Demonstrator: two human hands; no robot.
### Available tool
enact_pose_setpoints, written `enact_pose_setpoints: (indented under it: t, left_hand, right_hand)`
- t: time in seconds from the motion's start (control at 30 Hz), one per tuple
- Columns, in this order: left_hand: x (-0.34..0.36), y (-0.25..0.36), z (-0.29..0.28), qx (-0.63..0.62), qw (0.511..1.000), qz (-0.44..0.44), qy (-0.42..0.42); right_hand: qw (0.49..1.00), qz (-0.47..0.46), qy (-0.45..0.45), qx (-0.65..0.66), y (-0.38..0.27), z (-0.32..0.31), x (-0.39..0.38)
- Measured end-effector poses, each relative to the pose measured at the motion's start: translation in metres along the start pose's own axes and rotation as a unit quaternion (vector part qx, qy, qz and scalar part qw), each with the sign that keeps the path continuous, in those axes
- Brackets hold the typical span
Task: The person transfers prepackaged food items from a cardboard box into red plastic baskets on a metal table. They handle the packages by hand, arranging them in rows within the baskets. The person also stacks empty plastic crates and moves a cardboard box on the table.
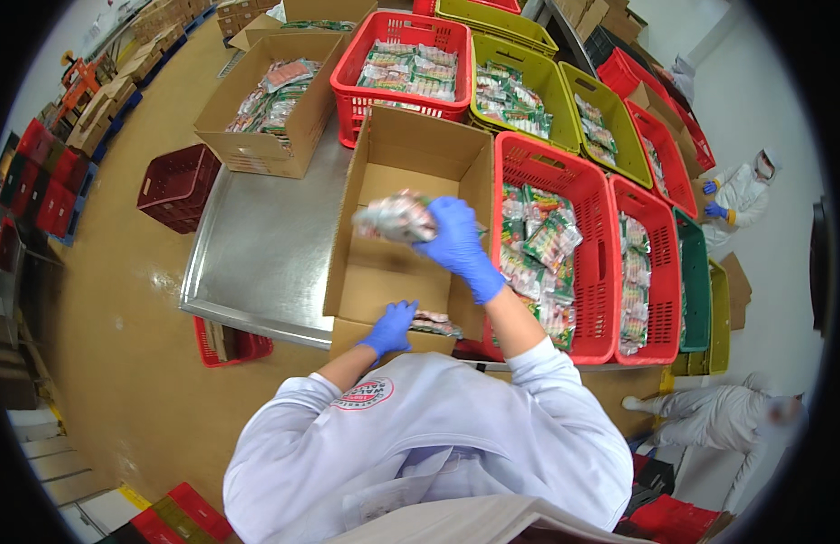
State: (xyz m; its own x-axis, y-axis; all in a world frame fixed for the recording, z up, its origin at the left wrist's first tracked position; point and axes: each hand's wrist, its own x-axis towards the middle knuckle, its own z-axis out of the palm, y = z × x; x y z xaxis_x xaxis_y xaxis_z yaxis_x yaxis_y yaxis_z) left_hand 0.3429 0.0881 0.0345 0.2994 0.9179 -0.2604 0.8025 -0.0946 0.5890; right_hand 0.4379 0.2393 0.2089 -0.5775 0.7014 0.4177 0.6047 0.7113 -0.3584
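Note:
An open cardboard box stands in front of me on a metal table. My right hand, in a blue glove, is closed round clear plastic food packs above the box; motion blurs them, and I cannot tell how many there are. My left hand, also gloved in blue, rests at the box's near edge with its fingers stretched inward. Beside those fingers, several packs lie along the near wall inside the box. To the right, a red crate holds similar packs with green and red printing.
A second cardboard box with packs stands at the far left of the metal table. More crates of packs, red, olive and green, line the back and right. Two people in white are at the right.

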Motion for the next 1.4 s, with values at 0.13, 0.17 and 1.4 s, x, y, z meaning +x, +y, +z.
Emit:
enact_pose_setpoints:
  t: [0.13,0.17,1.4]
  left_hand:
    - [-0.007,-0.028,0.018,-0.112,0.968,0.135,0.178]
    - [-0.014,-0.024,0.004,-0.145,0.958,0.115,0.217]
    - [0.054,-0.007,0.026,-0.327,0.879,-0.136,0.318]
  right_hand:
    - [0.932,0.01,-0.347,-0.104,0.023,0.098,-0.052]
    - [0.879,0.027,-0.463,-0.112,0.034,0.101,-0.067]
    - [0.884,0.151,-0.386,0.219,0.361,0.088,-0.168]
